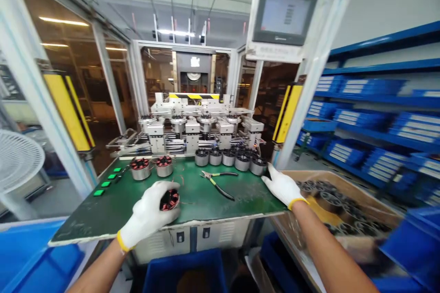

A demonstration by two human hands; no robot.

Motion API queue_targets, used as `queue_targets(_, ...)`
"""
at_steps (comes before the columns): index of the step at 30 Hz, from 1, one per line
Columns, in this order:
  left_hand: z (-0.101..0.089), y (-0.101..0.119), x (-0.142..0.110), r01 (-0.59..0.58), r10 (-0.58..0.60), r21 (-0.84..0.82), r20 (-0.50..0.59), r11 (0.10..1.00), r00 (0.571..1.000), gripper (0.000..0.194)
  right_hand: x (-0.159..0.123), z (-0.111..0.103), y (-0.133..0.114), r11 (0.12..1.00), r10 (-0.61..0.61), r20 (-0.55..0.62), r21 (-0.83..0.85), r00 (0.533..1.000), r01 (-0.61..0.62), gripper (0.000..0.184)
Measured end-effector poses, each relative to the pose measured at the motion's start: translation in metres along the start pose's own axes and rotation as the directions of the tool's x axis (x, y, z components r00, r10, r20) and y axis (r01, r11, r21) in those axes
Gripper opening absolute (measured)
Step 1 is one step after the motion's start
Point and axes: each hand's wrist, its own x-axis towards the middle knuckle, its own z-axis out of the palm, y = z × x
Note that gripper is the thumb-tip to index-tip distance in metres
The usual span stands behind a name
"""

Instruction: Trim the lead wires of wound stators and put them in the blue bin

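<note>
My left hand [151, 208], in a white glove with a yellow cuff, is closed around a wound motor stator [170, 200] with red copper coils, near the front of the green worktop [202, 208]. Two similar coil-wound stators [164, 167] stand behind it on the left. My right hand [282, 186], gloved alike, has its thumb and fingers apart at the right side of an unwound stator core [257, 165] with a black top. That core ends a row of several such cores [222, 157]. Between my hands lie cutting pliers [220, 182] with spread black-and-green handles.
A winding machine [192, 132] stands at the worktop's back edge. Green buttons [106, 184] are on the left. At right, a carton [364, 176] holds many cores. Yellow light-curtain posts [288, 114] flank the bench. A blue bin [185, 268] is below; a screen [287, 11] hangs above.
</note>
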Motion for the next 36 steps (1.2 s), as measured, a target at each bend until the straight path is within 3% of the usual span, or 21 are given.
queue_targets(16, -0.003, 0.005, 0.000, 0.006, -0.007, -0.009, -0.041, 1.000, 0.999, 0.045, 0.012, 0.011, 0.009, 0.999, 0.024, 0.009, -0.036, 1.000, -0.024, 0.067)
queue_targets(36, -0.006, 0.010, 0.000, 0.058, -0.058, -0.020, 0.002, 0.998, 0.998, 0.047, 0.010, 0.011, 0.010, 0.999, 0.025, -0.002, -0.030, 1.000, -0.025, 0.065)
